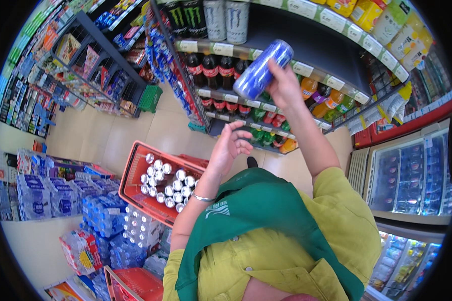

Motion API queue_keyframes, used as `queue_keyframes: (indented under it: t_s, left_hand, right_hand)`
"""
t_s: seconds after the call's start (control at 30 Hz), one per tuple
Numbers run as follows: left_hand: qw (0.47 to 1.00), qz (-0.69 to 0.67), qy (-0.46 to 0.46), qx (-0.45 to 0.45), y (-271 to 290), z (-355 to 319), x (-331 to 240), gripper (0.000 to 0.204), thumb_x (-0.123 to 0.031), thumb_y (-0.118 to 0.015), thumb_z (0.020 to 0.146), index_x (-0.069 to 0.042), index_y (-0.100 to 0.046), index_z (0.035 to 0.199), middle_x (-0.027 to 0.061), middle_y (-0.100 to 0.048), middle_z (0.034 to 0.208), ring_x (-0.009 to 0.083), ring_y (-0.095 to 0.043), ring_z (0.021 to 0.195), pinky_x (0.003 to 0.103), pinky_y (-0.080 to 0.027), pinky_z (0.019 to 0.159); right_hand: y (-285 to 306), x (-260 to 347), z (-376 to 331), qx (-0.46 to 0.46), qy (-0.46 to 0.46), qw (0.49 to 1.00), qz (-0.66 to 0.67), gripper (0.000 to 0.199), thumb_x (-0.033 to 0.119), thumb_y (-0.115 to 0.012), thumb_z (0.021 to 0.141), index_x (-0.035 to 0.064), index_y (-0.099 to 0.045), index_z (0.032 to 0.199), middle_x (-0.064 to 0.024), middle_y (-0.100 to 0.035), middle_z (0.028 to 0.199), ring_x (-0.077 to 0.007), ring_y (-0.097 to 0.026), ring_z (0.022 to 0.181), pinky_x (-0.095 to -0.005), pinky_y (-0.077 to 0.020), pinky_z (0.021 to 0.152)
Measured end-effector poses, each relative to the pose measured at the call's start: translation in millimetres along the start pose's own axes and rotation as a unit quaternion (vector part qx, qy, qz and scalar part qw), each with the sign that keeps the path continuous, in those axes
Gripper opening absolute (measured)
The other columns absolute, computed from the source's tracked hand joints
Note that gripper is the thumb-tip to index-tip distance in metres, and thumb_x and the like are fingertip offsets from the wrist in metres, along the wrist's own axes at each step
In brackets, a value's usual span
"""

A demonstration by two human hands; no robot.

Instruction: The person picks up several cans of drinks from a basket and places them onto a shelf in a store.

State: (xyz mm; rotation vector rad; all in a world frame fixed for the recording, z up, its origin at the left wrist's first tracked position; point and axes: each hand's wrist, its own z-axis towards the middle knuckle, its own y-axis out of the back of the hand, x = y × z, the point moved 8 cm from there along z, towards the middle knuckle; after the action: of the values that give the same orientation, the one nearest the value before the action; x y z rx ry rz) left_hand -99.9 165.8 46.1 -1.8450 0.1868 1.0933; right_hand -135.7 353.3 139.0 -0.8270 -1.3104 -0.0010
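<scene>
A tall blue drink can (pixel 262 71) is in my right hand (pixel 285 86), tilted, in front of the shelf rack. My right thumb lies along its side, and the other fingers are mostly behind it. Lower and to the left, my left hand (pixel 230 145) is raised with its fingers apart and slightly curled, holding nothing. Beyond the can runs a dark shelf (pixel 306 37) with black and white tall cans (pixel 226 20) at its left end. Left of my left forearm stands a red basket (pixel 130 173) holding many upright cans with silvery tops (pixel 178 185).
Cola bottles (pixel 211 70) and orange drink bottles (pixel 334 99) fill the lower shelves. Shrink-wrapped water packs (pixel 103 213) are stacked at the left, near another red basket (pixel 140 283). A chest cooler (pixel 412 170) stands at the right. Tiled floor (pixel 105 135) shows between the racks.
</scene>
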Motion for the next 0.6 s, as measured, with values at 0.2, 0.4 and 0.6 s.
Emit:
queue_keyframes:
  t_s: [0.2,0.4,0.6]
  left_hand:
    - [0.992,0.086,0.095,-0.002,-5.4,16.6,39.4,0.038,-0.035,-0.037,0.098,-0.005,-0.044,0.12,0.0082,-0.058,0.101,0.0154,-0.059,0.082,0.029,-0.047,0.074]
    - [0.987,0.145,0.065,-0.017,-6.9,39.2,24.1,0.033,-0.03,-0.043,0.097,-0.006,-0.046,0.119,0.0071,-0.058,0.101,0.0127,-0.058,0.083,0.027,-0.047,0.075]
    - [0.985,0.165,0.022,-0.051,-2.8,48.3,3.1,0.03,-0.027,-0.044,0.097,-0.006,-0.047,0.117,0.0066,-0.059,0.1,0.0117,-0.058,0.083,0.026,-0.047,0.074]
  right_hand:
    - [24.9,80.3,94.6,-0.031,0.11,0.992,-0.046,0.05,0.026,-0.067,0.085,0.0049,-0.039,0.121,-0.0079,-0.054,0.108,-0.0198,-0.055,0.098,-0.0449,-0.0486,0.079]
    - [24.3,83.5,142.6,-0.006,0.269,0.947,-0.175,0.059,0.017,-0.073,0.078,-0.0015,-0.038,0.121,-0.0117,-0.054,0.112,-0.0196,-0.053,0.103,-0.0321,-0.0421,0.09]
    - [-0.7,79.2,138.6,0.007,0.335,0.867,-0.369,0.08,0.032,-0.083,0.062,-0.0037,-0.041,0.12,-0.0187,-0.057,0.113,-0.0265,-0.057,0.104,-0.0331,-0.0441,0.091]
